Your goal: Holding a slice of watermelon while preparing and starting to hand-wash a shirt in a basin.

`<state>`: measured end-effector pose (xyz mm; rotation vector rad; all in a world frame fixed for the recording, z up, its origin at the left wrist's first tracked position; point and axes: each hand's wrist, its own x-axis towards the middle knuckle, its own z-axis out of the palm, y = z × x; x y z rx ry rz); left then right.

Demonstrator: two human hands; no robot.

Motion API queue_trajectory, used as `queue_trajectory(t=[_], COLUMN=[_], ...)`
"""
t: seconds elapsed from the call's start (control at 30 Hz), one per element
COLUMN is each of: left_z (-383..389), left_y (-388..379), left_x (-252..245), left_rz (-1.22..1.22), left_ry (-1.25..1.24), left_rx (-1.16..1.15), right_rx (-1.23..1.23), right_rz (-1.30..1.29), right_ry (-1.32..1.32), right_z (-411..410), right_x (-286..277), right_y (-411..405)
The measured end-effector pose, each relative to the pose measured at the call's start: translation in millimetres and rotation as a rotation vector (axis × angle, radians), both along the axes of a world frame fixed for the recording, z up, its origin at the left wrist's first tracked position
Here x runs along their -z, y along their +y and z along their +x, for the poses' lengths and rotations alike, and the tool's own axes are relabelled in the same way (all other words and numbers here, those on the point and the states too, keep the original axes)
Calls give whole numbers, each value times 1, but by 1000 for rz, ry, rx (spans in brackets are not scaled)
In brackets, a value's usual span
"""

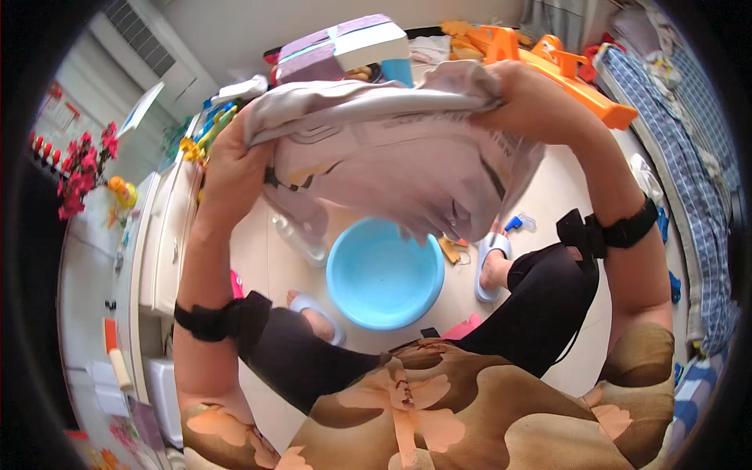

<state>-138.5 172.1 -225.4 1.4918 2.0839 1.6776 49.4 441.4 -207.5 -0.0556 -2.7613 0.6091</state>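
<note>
A light pinkish-grey printed garment (388, 158) hangs stretched between my two raised hands, its lower part blurred. My left hand (235, 170) grips one upper corner of the fabric, at the left of the view. At the right, my right hand (529, 106) is closed on the other upper corner, the cloth bunched at its fingers. Below the garment, a light blue plastic basin (385, 282) stands on the floor between my feet. No water can be made out in it.
Light tiled floor (264, 258) lies around the basin, with a clear plastic bottle (299, 241) and a blue toy (514, 223). White drawers (170, 247) line the left side. An orange plastic slide (576, 82) and a bed with a checked cover (675, 147) stand at right, a purple-and-white box (341, 50) ahead.
</note>
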Motion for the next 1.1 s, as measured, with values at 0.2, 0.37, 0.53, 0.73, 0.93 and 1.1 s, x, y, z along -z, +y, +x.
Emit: queue_trajectory(t=[0.2,0.37,0.53,0.73,0.93,1.1], left_z=[50,50,38,68,65,63], left_y=[-18,-61,-99,-113,-133,-132], left_x=[-15,-32,-35,-31,-15,9], left_rz=[-230,-486,-193,-249,-710,-102], left_ry=[149,213,51,107,265,-224], left_rx=[3,-139,-214,-259,-390,-350], right_rx=[100,-70,-338,82,-235,-365], right_rz=[-272,-782,-500,-525,-322,-363], right_ry=[229,99,-121,-109,29,-479], right_z=[-14,-30,-21,-38,-32,-31], right_x=[17,11,-20,-26,-7,-33], right_y=[14,-19,-76,-112,-117,-107])
